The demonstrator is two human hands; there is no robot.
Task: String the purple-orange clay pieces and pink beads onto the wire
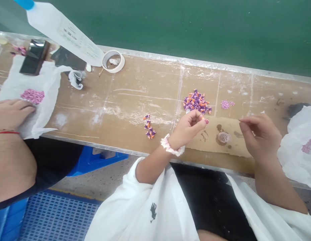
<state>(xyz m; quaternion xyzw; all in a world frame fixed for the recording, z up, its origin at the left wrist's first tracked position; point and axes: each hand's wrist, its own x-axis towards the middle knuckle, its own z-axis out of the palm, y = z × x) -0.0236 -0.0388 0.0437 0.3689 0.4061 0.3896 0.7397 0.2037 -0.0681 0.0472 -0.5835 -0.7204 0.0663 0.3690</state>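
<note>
My left hand (189,129), with a white scrunchie at the wrist, has thumb and forefinger pinched together. A tiny orange and pink spot shows at the fingertips, too small to name. Just beyond this hand lies a pile of small purple and orange pieces (196,101). My right hand (262,137) is closed in a pinch above the right end of a cardboard sheet (210,145); anything in it is hidden. Between my hands a small clear cup (224,137) stands on the cardboard among wet spots. Tiny pink pieces (227,104) lie behind it.
A few purple and orange pieces (149,128) sit apart on the left. Farther left are a tape roll (122,63), a large white bottle (67,33), a phone (33,57) and another person's hand (14,112) on white paper (51,80). White plastic (293,154) lies far right.
</note>
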